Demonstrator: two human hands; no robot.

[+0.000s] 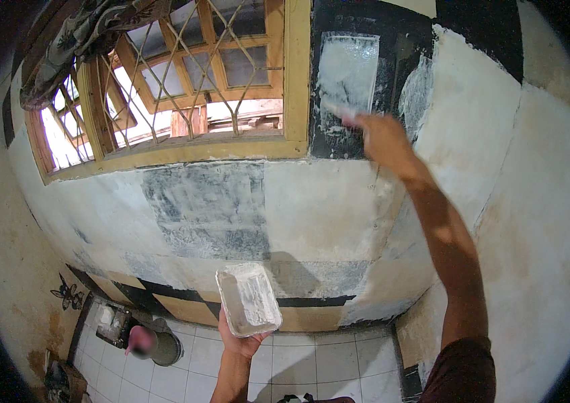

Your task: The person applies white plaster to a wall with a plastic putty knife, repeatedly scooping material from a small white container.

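I see the right hand [382,138] closed around a pale scraper [339,111] at the smeared white patch [352,60] on the black wall square beside the window [197,74], but the scraper is so blurred that I can't make out its blade or tell whether it touches the wall. Below, the left hand [241,342] grips a white rectangular tub [232,302] of white paste [258,299] from underneath, most of its fingers hidden from me. The curtain [90,40] fades into the dark rim, and I can't identify the blurred pink thing [140,339] on the left.
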